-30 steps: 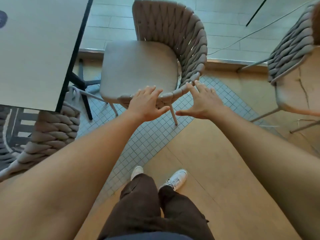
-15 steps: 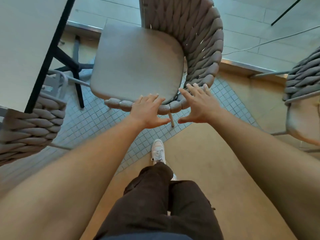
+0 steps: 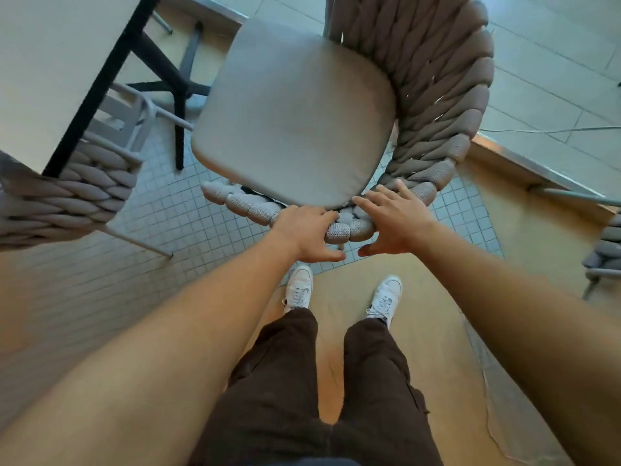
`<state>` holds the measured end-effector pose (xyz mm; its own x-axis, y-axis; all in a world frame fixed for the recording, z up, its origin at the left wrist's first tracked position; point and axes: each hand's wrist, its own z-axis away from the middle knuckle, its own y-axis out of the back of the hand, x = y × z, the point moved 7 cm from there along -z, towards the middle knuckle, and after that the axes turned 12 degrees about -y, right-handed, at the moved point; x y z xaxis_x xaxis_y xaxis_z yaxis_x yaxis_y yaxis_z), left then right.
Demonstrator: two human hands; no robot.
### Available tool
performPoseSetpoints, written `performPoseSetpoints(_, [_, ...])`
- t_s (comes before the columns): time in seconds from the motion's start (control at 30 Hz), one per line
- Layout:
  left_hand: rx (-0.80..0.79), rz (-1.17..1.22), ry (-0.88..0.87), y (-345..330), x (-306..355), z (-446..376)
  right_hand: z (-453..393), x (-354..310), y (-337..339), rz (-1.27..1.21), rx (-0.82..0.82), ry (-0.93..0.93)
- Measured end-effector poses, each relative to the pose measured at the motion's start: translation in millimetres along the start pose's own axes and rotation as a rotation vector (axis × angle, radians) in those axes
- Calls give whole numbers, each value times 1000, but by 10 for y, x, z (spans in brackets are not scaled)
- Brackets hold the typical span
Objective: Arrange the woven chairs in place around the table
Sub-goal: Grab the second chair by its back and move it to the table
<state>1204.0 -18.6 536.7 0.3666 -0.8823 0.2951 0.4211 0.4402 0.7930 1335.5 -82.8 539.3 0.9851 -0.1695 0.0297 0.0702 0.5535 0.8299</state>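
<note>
A woven chair [image 3: 447, 95] with a grey seat cushion [image 3: 295, 112] stands in front of me, its rope back to the right, beside the white table [image 3: 50, 79] at the upper left. My left hand [image 3: 307, 235] curls over the chair's near woven rim, thumb underneath. My right hand [image 3: 395, 222] lies on the same rim just to the right, fingers spread and flat, thumb apart below. A second woven chair [image 3: 67, 200] sits tucked under the table's near corner at the left.
The table's black cross base [image 3: 168, 82] stands just left of the chair. A third woven chair [image 3: 606, 245] pokes in at the right edge. A metal floor strip [image 3: 521, 163] and a thin cable [image 3: 544, 131] run behind. My white shoes stand on the wooden floor.
I have stepped closer, so the chair looms larger. Both hands have come down from hovering onto its near rim, and the left hand's fingers have curled around it.
</note>
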Motion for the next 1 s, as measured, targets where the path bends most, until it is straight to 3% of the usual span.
performPoseSetpoints(0.23, [92,-96,221,-74,51,-130,-66,54,42,140,108,285])
performPoseSetpoints(0.4, [119,-108,236,-90,52,-144,-152,-12,64,160,157,382])
performPoseSetpoints(1.0, [66,-88,282,138,-578,102,-615,-497,438,179,193,437])
